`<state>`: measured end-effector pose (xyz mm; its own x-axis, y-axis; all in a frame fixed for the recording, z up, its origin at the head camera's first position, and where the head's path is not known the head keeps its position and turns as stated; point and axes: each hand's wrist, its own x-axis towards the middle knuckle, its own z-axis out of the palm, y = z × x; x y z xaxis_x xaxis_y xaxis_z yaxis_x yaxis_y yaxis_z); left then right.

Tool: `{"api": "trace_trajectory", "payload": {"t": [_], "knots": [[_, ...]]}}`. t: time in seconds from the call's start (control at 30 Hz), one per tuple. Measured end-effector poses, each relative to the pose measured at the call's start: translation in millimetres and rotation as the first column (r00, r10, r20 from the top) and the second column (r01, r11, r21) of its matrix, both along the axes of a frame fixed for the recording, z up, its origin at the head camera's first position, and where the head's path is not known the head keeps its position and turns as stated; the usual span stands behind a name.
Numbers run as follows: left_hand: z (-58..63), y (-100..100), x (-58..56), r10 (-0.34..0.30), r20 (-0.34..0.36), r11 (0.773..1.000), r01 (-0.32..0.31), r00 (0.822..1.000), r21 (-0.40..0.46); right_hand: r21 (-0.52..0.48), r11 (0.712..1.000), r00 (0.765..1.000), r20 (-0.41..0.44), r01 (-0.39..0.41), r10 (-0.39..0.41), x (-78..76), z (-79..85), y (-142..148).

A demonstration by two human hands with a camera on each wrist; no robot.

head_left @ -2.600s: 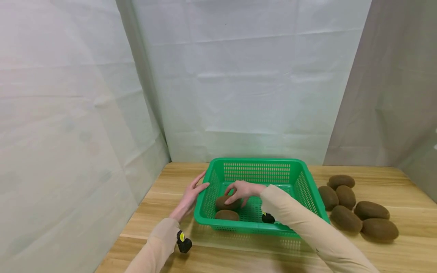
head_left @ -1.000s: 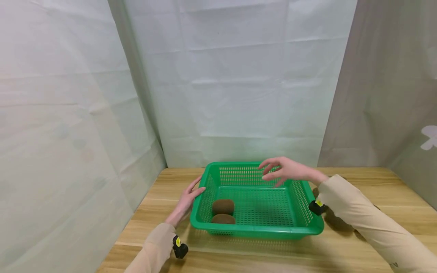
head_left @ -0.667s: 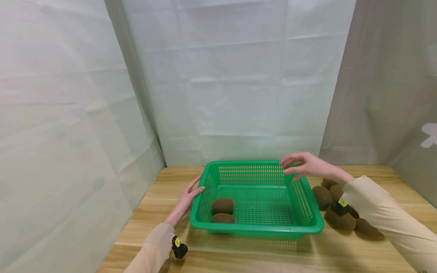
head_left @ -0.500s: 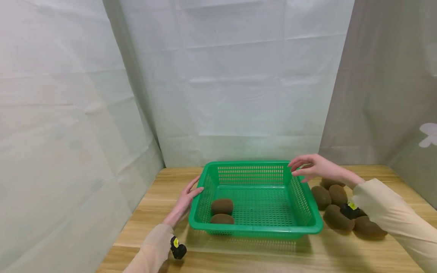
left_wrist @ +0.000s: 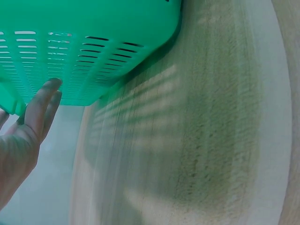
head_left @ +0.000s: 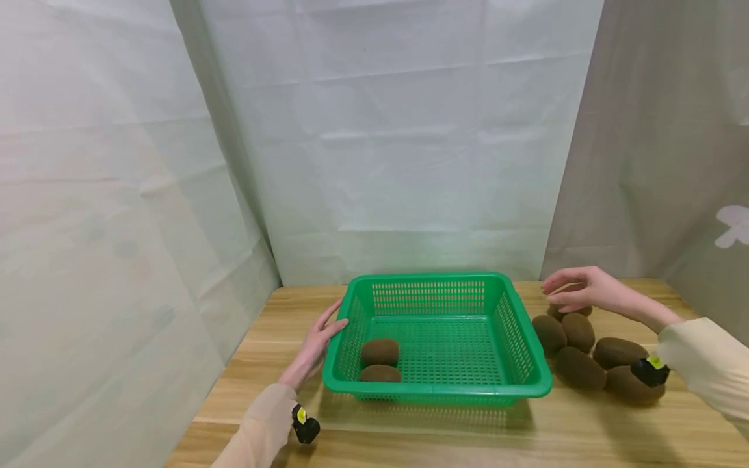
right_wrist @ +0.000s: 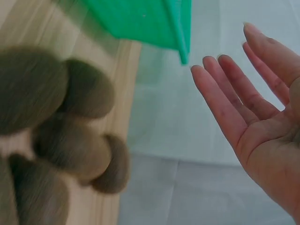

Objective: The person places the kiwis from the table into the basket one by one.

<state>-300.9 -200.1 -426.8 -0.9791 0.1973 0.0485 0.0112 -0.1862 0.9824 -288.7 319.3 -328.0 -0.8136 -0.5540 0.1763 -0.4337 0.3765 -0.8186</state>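
My left hand (head_left: 316,341) holds the left side of a green plastic basket (head_left: 435,391), thumb over the rim and fingers against the outer wall. The left wrist view shows these fingers (left_wrist: 40,108) on the slotted wall. Inside the basket, two brown kiwis (head_left: 380,352) lie at the front left corner. My right hand (head_left: 585,290) hovers over a group of several kiwis (head_left: 579,368) to the right of the basket, partly covering the rearmost kiwi (head_left: 576,311). Nothing is in its grasp; the right wrist view shows the palm and spread fingers apart from the kiwis (right_wrist: 70,145).
A wooden table (head_left: 409,442) carries the basket and the loose kiwis. Pale cloth (head_left: 404,162) hangs behind the table's back edge and along the left. A greyer curtain (head_left: 655,162) hangs at the right.
My right hand has released a kiwi in the basket, risen, and moved right past the rim to above the loose kiwis. The left hand has stayed on the basket's left side.
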Motion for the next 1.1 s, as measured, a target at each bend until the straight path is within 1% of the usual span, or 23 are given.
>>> {"api": "trace_trajectory", "payload": {"t": [0.23,0.33,0.43,0.5,0.67,0.73,0.77,0.87,0.9,1.0,1.1], "knots": [[12.5,1,8.0,-0.043,0.002,0.999,0.043,0.999,0.008,0.005,1.000,1.000,-0.029,-0.001,0.001,10.5,-12.1,37],[14.4,1,9.7,-0.049,0.004,0.999,0.049,0.999,0.008,0.017,1.000,0.999,-0.034,0.016,-0.015,14.7,-18.3,52],[11.4,1,8.1,-0.038,0.007,0.999,0.038,0.999,0.009,0.030,0.999,0.999,-0.040,0.037,-0.036,19.2,-26.5,68],[7.4,0,5.6,-0.026,0.007,1.000,0.026,1.000,0.006,0.044,0.998,0.997,-0.060,0.042,-0.039,22.0,-32.8,77],[0.1,-1,1.2,-0.013,-0.007,1.000,0.013,1.000,-0.009,0.127,0.982,0.985,-0.123,0.136,-0.120,28.7,-47.6,93],[-0.2,-1,1.1,-0.014,-0.004,1.000,0.014,1.000,-0.005,0.165,0.968,0.974,-0.157,0.188,-0.162,31.1,-54.0,98],[0.4,-1,1.4,-0.016,0.003,1.000,0.016,1.000,0.001,0.177,0.964,0.971,-0.170,0.201,-0.171,32.1,-57.1,101],[7.1,1,5.5,-0.024,0.024,1.000,0.024,0.999,0.005,0.198,0.952,0.960,-0.201,0.235,-0.195,34.9,-65.6,106],[7.0,1,5.3,-0.021,0.028,1.000,0.020,0.999,0.008,0.188,0.954,0.960,-0.201,0.234,-0.196,35.4,-69.0,108],[5.6,0,4.4,-0.008,0.025,1.000,0.008,1.000,0.003,0.159,0.960,0.964,-0.169,0.230,-0.203,35.9,-75.3,111],[-1.2,-1,-0.2,0.001,0.018,1.000,-0.001,1.000,0.003,0.121,0.970,0.969,-0.153,0.212,-0.193,36.2,-81.9,113]]}}
